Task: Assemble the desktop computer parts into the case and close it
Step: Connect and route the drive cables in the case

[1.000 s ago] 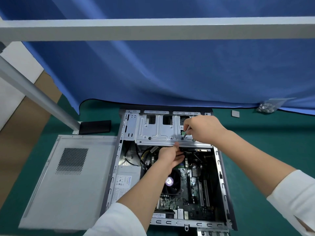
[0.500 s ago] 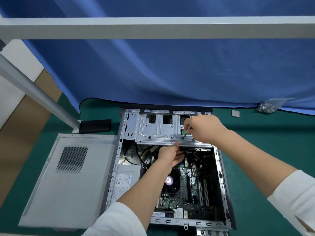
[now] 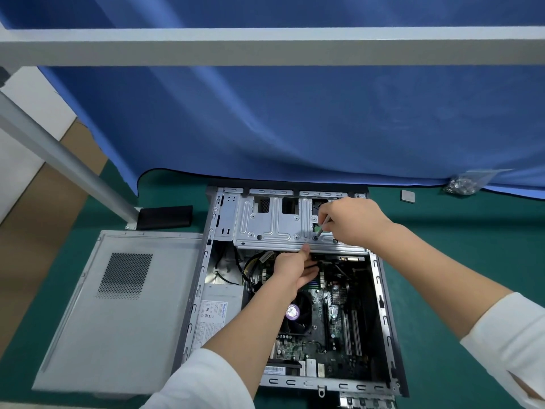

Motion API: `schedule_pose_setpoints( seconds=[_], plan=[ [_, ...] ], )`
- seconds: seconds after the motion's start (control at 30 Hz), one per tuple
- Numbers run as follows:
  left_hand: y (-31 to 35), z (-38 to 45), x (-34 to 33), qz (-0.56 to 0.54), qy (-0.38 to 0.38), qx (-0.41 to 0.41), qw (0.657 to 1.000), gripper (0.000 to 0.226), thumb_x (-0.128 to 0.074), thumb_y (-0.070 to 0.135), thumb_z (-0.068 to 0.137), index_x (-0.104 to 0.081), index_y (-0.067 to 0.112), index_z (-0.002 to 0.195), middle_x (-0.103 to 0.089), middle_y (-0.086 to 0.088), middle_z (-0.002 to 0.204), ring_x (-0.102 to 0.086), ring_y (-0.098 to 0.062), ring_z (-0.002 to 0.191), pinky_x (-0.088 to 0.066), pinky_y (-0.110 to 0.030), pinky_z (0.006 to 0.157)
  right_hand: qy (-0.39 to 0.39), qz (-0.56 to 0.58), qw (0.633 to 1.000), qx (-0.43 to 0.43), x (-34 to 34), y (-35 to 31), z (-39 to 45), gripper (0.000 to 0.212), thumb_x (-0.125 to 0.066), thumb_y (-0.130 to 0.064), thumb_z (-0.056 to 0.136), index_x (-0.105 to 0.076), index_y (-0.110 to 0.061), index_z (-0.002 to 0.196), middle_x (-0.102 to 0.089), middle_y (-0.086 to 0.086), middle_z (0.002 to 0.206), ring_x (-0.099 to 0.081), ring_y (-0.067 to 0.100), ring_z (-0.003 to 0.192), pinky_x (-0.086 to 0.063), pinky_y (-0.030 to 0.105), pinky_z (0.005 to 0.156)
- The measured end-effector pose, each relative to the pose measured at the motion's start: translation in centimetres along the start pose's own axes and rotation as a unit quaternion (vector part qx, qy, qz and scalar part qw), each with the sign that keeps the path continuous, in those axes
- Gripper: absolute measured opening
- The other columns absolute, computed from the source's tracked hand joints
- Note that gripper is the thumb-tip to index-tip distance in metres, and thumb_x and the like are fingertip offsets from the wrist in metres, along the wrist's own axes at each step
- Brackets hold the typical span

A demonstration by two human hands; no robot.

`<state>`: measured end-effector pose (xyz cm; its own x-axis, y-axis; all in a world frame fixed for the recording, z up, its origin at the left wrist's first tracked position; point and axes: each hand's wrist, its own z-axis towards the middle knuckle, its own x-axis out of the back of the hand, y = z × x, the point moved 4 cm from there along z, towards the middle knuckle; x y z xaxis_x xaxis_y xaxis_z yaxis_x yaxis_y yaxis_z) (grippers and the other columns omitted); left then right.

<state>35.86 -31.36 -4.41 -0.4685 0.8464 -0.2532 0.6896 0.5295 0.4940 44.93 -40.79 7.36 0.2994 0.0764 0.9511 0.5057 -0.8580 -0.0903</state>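
Observation:
An open desktop case [image 3: 386, 314] lies flat on the green mat, motherboard, CPU fan [image 3: 298, 317] and power supply [image 3: 218, 311] showing inside. A silver drive cage [image 3: 274, 225] spans the far end. My right hand [image 3: 354, 222] grips a thin screwdriver [image 3: 322, 228], its tip on a screw at the cage's near right. My left hand [image 3: 295, 268] reaches under the cage's front edge, thumb up against the rim, fingers extended beneath; what they touch is hidden.
The grey side panel [image 3: 118, 314] lies left of the case. A black block [image 3: 165, 216] sits by a slanted metal post [image 3: 59, 160]. Far right are a small grey square part [image 3: 408, 196] and a bag of screws [image 3: 466, 181]. A blue curtain hangs behind.
Almost nothing has changed: both hands stay at the drive cage, the right hand shifting only slightly with the screwdriver.

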Motion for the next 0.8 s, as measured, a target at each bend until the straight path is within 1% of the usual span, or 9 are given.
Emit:
schedule_pose_setpoints(
  seconds=[0.23, 0.33, 0.4, 0.47, 0.53, 0.6, 0.67, 0.73, 0.8],
  plan=[
    [0.2, -0.3, 0.0, 0.018, 0.006, -0.012, 1.000, 0.024, -0.061, 0.027, 0.093, -0.057, 0.003, 0.093, -0.063, -0.015, 0.092, -0.064, -0.025, 0.082, -0.054, -0.033, 0.074, 0.002, 0.006, 1.000, -0.006, 0.3, 0.1, -0.1, 0.021, -0.049, -0.018, 0.091, -0.062, -0.031, 0.103, -0.064, -0.020, 0.092, -0.057, 0.013, 0.090, -0.036, 0.026, 0.065],
    [0.9, -0.8, 0.6, 0.134, 0.014, -0.039, 0.990, 0.028, -0.062, 0.030, 0.093, -0.057, 0.004, 0.084, -0.064, -0.010, 0.075, -0.062, -0.022, 0.072, -0.053, -0.029, 0.063, 0.012, 0.023, 1.000, -0.010, 0.4, 0.3, -0.3, 0.018, -0.052, -0.024, 0.092, -0.062, -0.033, 0.103, -0.066, -0.016, 0.098, -0.059, 0.015, 0.095, -0.037, 0.027, 0.068],
    [1.8, -1.6, 1.3, 0.314, 0.027, -0.058, 0.947, 0.035, -0.061, 0.034, 0.092, -0.060, 0.003, 0.075, -0.063, -0.007, 0.062, -0.058, -0.021, 0.056, -0.052, -0.029, 0.060, 0.022, 0.045, 0.999, -0.019, 0.5, 0.7, -0.6, 0.014, -0.054, -0.028, 0.092, -0.063, -0.034, 0.101, -0.064, -0.015, 0.091, -0.058, 0.015, 0.088, -0.037, 0.027, 0.067],
    [3.3, -2.4, 1.8, 0.498, 0.064, -0.139, 0.854, 0.036, -0.060, 0.036, 0.092, -0.067, 0.002, 0.082, -0.069, -0.007, 0.072, -0.065, -0.024, 0.065, -0.055, -0.030, 0.070, 0.029, 0.068, 0.997, -0.030, 0.5, 1.1, -1.1, 0.013, -0.055, -0.028, 0.090, -0.063, -0.035, 0.097, -0.062, -0.018, 0.083, -0.055, 0.012, 0.081, -0.036, 0.026, 0.065],
    [4.9, -3.4, 1.5, 0.560, 0.080, -0.269, 0.780, 0.023, -0.061, 0.031, 0.091, -0.067, 0.010, 0.094, -0.067, 0.000, 0.083, -0.064, -0.018, 0.080, -0.052, -0.028, 0.077, 0.033, 0.083, 0.995, -0.041, 0.5, 1.4, -1.3, 0.012, -0.056, -0.028, 0.089, -0.063, -0.036, 0.095, -0.065, -0.019, 0.086, -0.056, 0.012, 0.083, -0.035, 0.025, 0.063],
    [5.7, -4.3, 0.8, 0.551, 0.069, -0.355, 0.752, 0.022, -0.064, 0.026, 0.090, -0.063, 0.016, 0.110, -0.062, 0.004, 0.095, -0.058, -0.011, 0.090, -0.046, -0.024, 0.083, 0.028, 0.092, 0.994, -0.049, 0.5, 1.5, -1.5, 0.012, -0.056, -0.028, 0.089, -0.062, -0.038, 0.093, -0.066, -0.021, 0.090, -0.054, 0.009, 0.079, -0.033, 0.023, 0.057],
    [5.8, -3.9, -0.1, 0.552, 0.050, -0.381, 0.740, 0.035, -0.065, 0.025, 0.089, -0.058, 0.017, 0.122, -0.057, 0.001, 0.110, -0.053, -0.012, 0.101, -0.042, -0.023, 0.092, 0.019, 0.103, 0.993, -0.053, 0.5, 1.4, -1.7, 0.013, -0.056, -0.028, 0.089, -0.060, -0.040, 0.089, -0.066, -0.021, 0.087, -0.053, 0.007, 0.073, -0.034, 0.023, 0.057],
    [5.6, -3.3, -0.8, 0.546, 0.039, -0.370, 0.750, 0.044, -0.067, 0.028, 0.087, -0.055, 0.016, 0.128, -0.055, -0.001, 0.118, -0.052, -0.014, 0.110, -0.039, -0.024, 0.096, 0.017, 0.119, 0.991, -0.057, 0.6, 1.5, -1.9, 0.015, -0.055, -0.026, 0.089, -0.058, -0.041, 0.085, -0.064, -0.022, 0.081, -0.054, 0.004, 0.067, -0.037, 0.023, 0.058],
    [5.4, -2.7, -1.1, 0.523, 0.042, -0.362, 0.771, 0.046, -0.070, 0.031, 0.085, -0.058, 0.015, 0.126, -0.059, 0.000, 0.116, -0.055, -0.013, 0.107, -0.038, -0.019, 0.091, 0.023, 0.135, 0.989, -0.060, 0.9, 1.4, -2.2, 0.017, -0.055, -0.024, 0.088, -0.059, -0.040, 0.085, -0.062, -0.024, 0.077, -0.050, -0.005, 0.058, -0.037, 0.020, 0.057]
  ],
)
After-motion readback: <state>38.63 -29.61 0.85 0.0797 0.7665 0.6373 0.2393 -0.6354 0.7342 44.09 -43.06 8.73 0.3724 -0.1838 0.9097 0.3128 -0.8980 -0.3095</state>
